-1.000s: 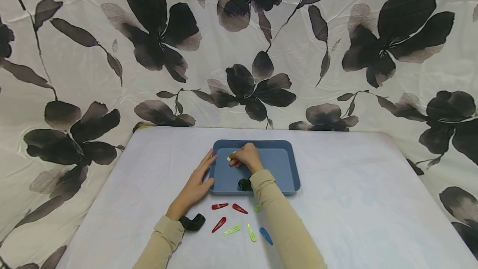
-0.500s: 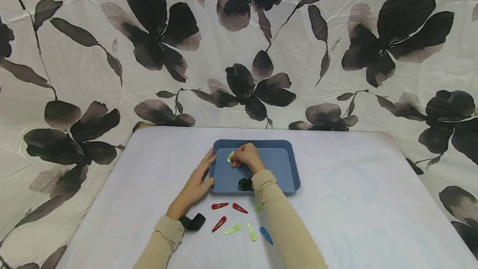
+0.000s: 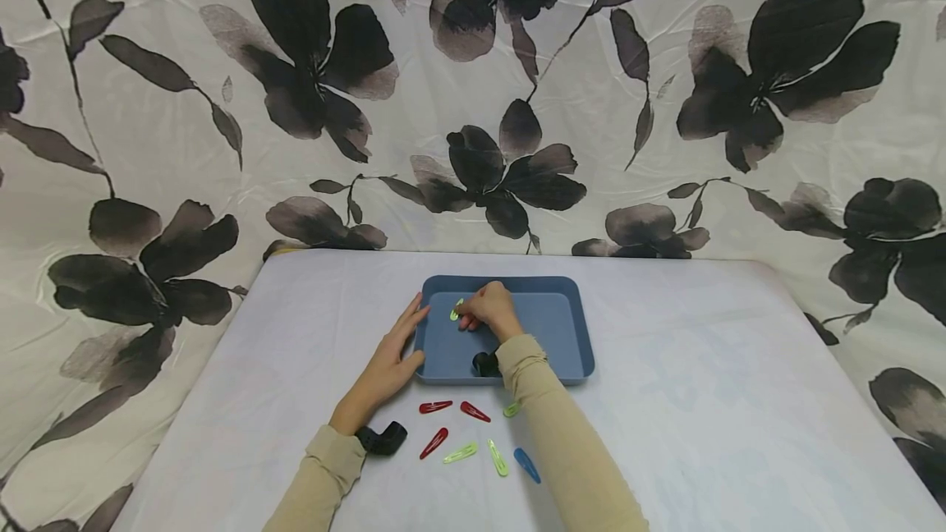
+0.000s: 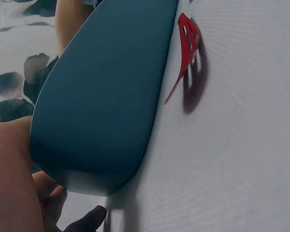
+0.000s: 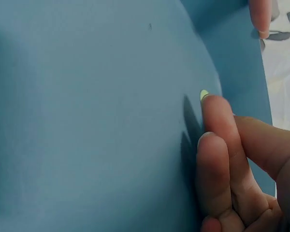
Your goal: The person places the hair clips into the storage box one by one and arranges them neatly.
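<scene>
A blue tray (image 3: 550,335) lies on the white table. Inside its left part, my right hand (image 3: 491,310) pinches a lime-green hair clip (image 3: 454,312). In the right wrist view only the tip of that hair clip (image 5: 204,94) shows beyond the fingertips. My left hand (image 3: 388,360) lies along the tray's left side, fingers straight and touching the rim. In front of the tray lie red hair clips (image 3: 434,407), green hair clips (image 3: 461,454) and one blue hair clip (image 3: 527,466). The left wrist view shows a red hair clip (image 4: 187,41) beside the tray wall.
Black wrist cameras (image 3: 383,439) sit at both wrists; the right one (image 3: 484,364) is over the tray's near edge. My right sleeve (image 3: 565,425) partly covers one green clip (image 3: 511,410). A floral cloth (image 3: 473,105) hangs behind the table.
The green clip in my right hand tilted more upright between one second and half a second ago; since then it has shifted only slightly. My left hand stays at the tray.
</scene>
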Demonstrator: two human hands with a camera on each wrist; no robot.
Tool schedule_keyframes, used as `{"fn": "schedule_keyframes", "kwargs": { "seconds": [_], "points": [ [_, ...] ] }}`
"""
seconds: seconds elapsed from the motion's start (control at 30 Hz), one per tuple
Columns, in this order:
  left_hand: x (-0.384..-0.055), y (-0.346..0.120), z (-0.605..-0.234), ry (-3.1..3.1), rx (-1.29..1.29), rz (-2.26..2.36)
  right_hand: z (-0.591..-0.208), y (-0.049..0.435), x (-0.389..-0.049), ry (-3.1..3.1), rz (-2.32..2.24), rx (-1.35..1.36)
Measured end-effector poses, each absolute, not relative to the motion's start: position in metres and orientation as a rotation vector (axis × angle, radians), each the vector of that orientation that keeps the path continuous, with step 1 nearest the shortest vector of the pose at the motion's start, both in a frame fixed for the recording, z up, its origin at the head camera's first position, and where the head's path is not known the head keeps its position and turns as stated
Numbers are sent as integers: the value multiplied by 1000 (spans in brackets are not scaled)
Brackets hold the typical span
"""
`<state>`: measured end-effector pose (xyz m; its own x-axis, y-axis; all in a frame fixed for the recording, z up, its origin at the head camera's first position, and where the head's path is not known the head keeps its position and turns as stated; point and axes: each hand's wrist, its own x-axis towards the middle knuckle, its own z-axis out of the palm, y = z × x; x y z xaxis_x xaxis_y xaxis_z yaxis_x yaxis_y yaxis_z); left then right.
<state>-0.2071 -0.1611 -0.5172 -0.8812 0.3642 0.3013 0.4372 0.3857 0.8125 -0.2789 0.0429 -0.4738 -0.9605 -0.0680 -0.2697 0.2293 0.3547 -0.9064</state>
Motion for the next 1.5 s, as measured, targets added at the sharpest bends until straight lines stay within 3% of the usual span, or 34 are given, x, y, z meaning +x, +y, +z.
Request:
{"fn": "schedule_keyframes", "kwargs": {
  "seconds": [1.13,1.5],
  "points": [
    [-207,-162,-518,-2524,-773,-1495,-475,52,-278,2238,-1736,35],
    [-209,-162,-520,-2529,-772,-1501,-453,71,-277,2131,-1787,15]
  ]
}}
